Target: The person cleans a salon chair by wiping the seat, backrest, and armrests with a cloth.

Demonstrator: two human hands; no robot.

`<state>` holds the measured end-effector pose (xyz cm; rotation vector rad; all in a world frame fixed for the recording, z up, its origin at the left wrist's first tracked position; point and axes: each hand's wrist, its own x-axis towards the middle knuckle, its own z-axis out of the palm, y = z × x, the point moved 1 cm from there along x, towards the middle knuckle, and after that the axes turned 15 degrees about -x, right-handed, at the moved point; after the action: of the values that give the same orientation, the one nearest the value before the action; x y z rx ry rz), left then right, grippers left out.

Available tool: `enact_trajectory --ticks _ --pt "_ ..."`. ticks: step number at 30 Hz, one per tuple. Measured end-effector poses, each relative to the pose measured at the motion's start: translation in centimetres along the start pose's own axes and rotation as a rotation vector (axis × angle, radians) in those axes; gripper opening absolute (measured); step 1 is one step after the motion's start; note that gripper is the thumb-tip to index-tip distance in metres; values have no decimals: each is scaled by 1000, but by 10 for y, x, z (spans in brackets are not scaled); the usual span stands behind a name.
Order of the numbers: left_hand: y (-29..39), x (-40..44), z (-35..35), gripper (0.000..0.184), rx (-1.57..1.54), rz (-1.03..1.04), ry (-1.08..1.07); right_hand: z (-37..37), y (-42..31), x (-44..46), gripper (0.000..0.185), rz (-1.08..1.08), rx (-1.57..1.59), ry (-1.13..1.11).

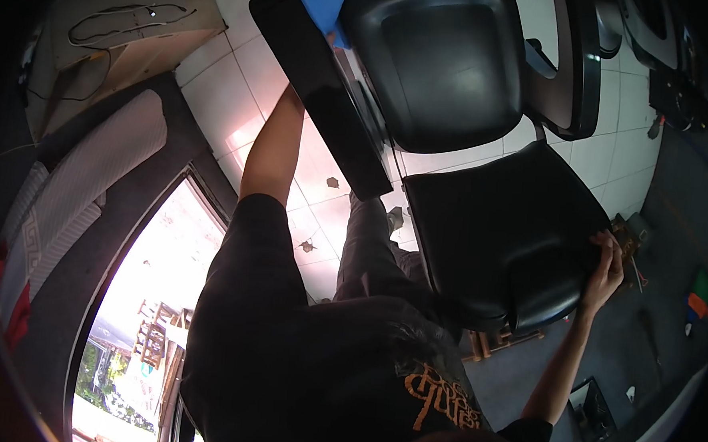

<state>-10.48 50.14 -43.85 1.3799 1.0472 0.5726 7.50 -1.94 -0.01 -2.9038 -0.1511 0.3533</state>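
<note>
A black padded armchair stands right in front of me, its seat (446, 66) beyond and its backrest (501, 233) closer to my body. My right hand (605, 270) grips the backrest's outer right edge, fingers curled over the padding. On the other side, my left forearm reaches behind the black left armrest (321, 87). That armrest hides most of my left hand (331, 39); only a sliver of skin shows beside a blue cloth or sheet (327, 10). Whether those fingers hold the blue piece is hidden.
White floor tiles (252, 96) carry a few dark scraps. At left are a wooden cabinet (138, 58) with a cable and a pale ribbed cushion (100, 168). A bright doorway (150, 290) lies lower left. Another black chair (652, 32) is at upper right.
</note>
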Motion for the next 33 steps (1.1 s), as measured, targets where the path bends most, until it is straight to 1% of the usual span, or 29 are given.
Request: enact_trajectory --ticks 5,8,11,14,18,23,27,29,33 --pt "-23 -42 -12 56 88 11 -139 0 8 0 37 -7 45 -3" --pt "-33 -70 -18 55 132 6 -247 0 1 0 37 -6 17 5" --pt "-40 -78 -26 54 165 4 -358 1 13 2 37 -29 31 0" --pt "-43 -62 -29 54 191 7 -498 1 16 3 36 -123 -11 32" --pt "-41 -34 -22 53 245 18 -705 1 10 1 35 -79 -7 29" --pt "-39 0 -14 52 297 26 -863 -1 4 1 36 -37 -35 11" --pt "-24 50 -27 51 313 34 -861 0 2 0 35 -37 -22 8" --pt "-7 83 -37 51 324 45 -796 -1 12 1 36 -19 28 -6" --pt "2 103 -46 50 315 77 -623 -1 11 1 35 -13 11 12"
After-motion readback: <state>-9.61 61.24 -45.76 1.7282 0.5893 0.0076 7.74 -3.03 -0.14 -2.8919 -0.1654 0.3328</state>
